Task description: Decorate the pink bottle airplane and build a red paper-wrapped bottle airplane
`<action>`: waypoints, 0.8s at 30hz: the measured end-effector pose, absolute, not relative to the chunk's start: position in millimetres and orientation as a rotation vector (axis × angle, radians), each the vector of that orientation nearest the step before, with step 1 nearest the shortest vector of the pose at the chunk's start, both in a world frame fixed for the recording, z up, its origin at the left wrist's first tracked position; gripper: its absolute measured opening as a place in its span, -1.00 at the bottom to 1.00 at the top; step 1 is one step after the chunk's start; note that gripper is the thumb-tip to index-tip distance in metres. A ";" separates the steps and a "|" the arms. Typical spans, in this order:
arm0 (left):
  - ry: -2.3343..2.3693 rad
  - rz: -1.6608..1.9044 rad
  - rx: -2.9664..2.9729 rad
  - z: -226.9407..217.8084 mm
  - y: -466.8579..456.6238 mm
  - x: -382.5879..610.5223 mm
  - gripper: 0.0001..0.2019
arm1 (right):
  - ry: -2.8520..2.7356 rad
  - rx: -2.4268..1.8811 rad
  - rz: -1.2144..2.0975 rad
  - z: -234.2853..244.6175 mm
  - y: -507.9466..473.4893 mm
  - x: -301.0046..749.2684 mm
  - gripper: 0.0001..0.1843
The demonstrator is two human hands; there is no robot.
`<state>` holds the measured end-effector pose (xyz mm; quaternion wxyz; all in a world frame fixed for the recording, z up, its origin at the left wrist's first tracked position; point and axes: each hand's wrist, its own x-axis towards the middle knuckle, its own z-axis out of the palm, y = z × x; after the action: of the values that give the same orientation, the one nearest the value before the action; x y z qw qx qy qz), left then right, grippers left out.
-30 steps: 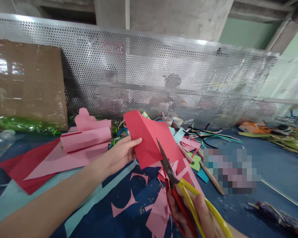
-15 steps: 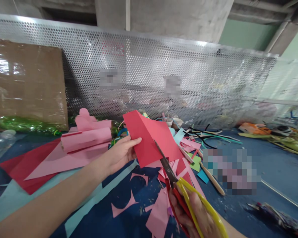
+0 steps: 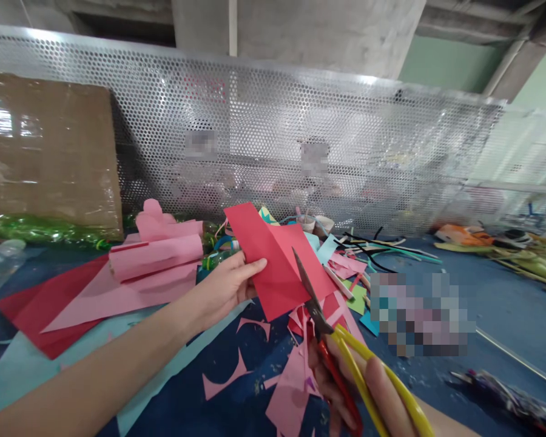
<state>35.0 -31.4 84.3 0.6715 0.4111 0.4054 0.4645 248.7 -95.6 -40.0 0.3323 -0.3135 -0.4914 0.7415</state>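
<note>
My left hand [image 3: 232,282] pinches a folded sheet of red paper [image 3: 273,273] by its left side, thumb on top, and holds it above the table. In my right hand [image 3: 346,376] is a pair of scissors [image 3: 317,312] with red and yellow handles, my fingers through the loops. The blades lie across the lower right part of the red paper. Beneath the scissors are pink paper scraps [image 3: 289,391] and cut strips. A curved pink offcut [image 3: 227,376] lies on the blue table to their left.
On the left are a pink paper roll [image 3: 157,256], dark red paper [image 3: 50,303], light blue paper [image 3: 86,364] and a green plastic bottle [image 3: 50,230]. A perforated metal screen [image 3: 264,121] and a cardboard sheet [image 3: 50,152] stand behind. Coloured pipe cleaners [image 3: 391,247] lie at the right.
The red paper has tilted, and its near corner has swung slightly down and right. The scissors' handles have spread wider, and my right hand has shifted a little right.
</note>
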 end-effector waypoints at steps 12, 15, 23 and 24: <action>1.000 1.110 0.917 81.1 -14.9 20.3 -0.66 | -1.390 -0.865 1.872 13.0 -105.5 232.2 -0.35; 0.992 1.051 0.961 81.5 -9.2 11.1 -0.58 | -1.470 -0.963 1.845 29.4 -102.9 225.2 -0.39; 1.040 1.025 1.055 86.8 4.9 -18.6 -0.70 | -1.202 -0.900 2.033 44.7 -83.3 185.6 -0.40; 1.042 1.025 1.069 85.7 6.6 -21.9 -0.71 | -1.204 -0.870 2.008 39.6 -80.2 180.9 -0.40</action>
<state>-21.9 6.6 85.7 0.6174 0.4645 0.4526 0.4452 180.9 -80.2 39.6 0.3163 -0.3304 -0.4572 0.7627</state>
